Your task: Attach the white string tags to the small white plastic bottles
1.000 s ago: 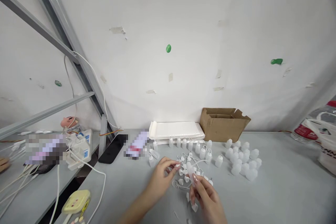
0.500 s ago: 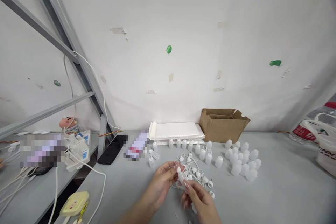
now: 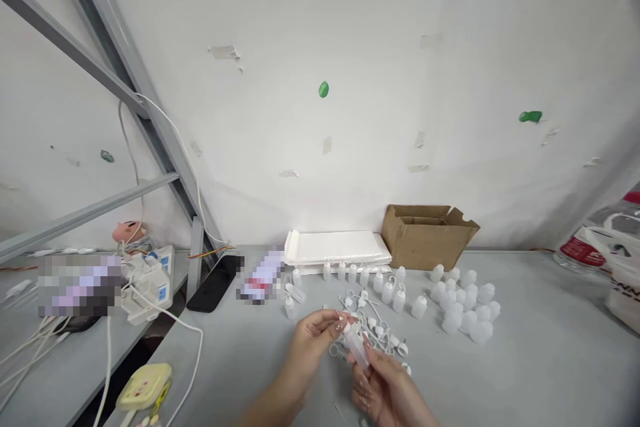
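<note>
A small translucent squeeze bottle (image 3: 356, 347) is tilted between my two hands. My right hand (image 3: 383, 383) grips its body. At the top, the fingers of my left hand (image 3: 315, 340) pinch its white cap. Under and behind the bottle lies a loose heap of white caps with loop straps (image 3: 377, 330). Beyond the heap stand several capped bottles (image 3: 387, 292) in a loose row, and one capped bottle (image 3: 295, 292) lies on its side at the left. To the right is a cluster of bottles without visible caps (image 3: 467, 307).
White padded mailers (image 3: 337, 250) and an open cardboard box (image 3: 427, 237) stand against the wall. At left are a black phone (image 3: 215, 285), a power strip (image 3: 150, 290) with trailing cables and a yellow case (image 3: 145, 385). A large plastic bottle (image 3: 583, 250) is at far right.
My right hand has shifted slightly right and down, and more of the bottle's body now shows. My left fingers stay at its cap end. The view has shifted a little.
</note>
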Tool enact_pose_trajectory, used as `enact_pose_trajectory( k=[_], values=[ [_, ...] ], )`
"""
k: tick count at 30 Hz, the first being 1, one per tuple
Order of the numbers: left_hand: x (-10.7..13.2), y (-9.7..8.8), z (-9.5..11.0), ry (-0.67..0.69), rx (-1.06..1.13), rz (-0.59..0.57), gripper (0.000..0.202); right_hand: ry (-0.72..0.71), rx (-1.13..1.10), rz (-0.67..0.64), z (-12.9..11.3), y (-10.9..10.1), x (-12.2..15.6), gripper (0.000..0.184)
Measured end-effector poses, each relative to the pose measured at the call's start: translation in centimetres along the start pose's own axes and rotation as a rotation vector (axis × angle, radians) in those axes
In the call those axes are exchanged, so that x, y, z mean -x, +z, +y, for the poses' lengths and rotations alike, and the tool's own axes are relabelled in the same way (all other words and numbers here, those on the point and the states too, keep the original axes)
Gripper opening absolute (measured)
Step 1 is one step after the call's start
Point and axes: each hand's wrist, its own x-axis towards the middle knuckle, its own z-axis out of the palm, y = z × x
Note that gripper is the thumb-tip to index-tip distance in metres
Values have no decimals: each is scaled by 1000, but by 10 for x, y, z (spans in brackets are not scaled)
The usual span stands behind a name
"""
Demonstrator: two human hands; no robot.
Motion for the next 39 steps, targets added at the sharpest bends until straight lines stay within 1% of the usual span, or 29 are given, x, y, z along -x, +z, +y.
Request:
enact_pose_trajectory(
  k=[2, 4, 6, 8, 10, 12, 13, 15, 18, 20, 22, 25, 30, 33, 35, 37, 39],
  values=[
    [2, 1, 0, 81, -83, 3, 20, 20, -24, 15, 0, 0, -1, 50],
    [4, 2, 0, 157, -189, 23, 17, -34, 24, 61, 3, -1, -2, 51],
    [4, 3, 0, 194, -259, 52, 15, -103, 119, 98, 6, -5, -3, 52],
    [4, 2, 0, 195, -273, 78, 15, -163, 237, 106, 9, -9, -5, 52],
    [3, 2, 0, 165, -240, 81, 16, -209, 333, 84, 11, -13, -5, 49],
    [1, 1, 0, 106, -180, 58, 19, -236, 356, 53, 11, -15, -5, 45],
    [1, 1, 0, 80, -150, 42, 20, -239, 331, 41, 11, -15, -5, 44],
    [0, 1, 1, 58, -107, 14, 21, -198, 233, 1, 10, -14, -5, 45],
    [1, 2, 1, 43, -36, -24, 25, -11, 62, -121, 7, -12, -5, 49],
    [1, 4, 1, 21, 19, -34, 27, 86, 7, -172, 6, -12, -6, 51],
    [3, 6, 1, -4, 46, -39, 27, 100, 17, -149, 5, -12, -6, 53],
    [5, 8, -1, -17, 38, -40, 26, 48, 79, -47, 6, -12, -5, 54],
    [4, 8, -3, 67, 7, 86, 23, -132, 168, 80, 6, -7, 0, 45],
    [3, 6, -3, 41, 31, 98, 23, -200, 236, 121, 6, -6, 1, 43],
    [3, 5, -3, 37, 45, 59, 22, -171, 217, 108, 6, -8, -1, 44],
    [3, 5, -4, 49, 39, 13, 20, -38, 144, 59, 6, -10, -3, 52],
    [4, 5, -3, 55, 28, -7, 20, 100, 93, 24, 6, -11, -5, 61]
  ],
)
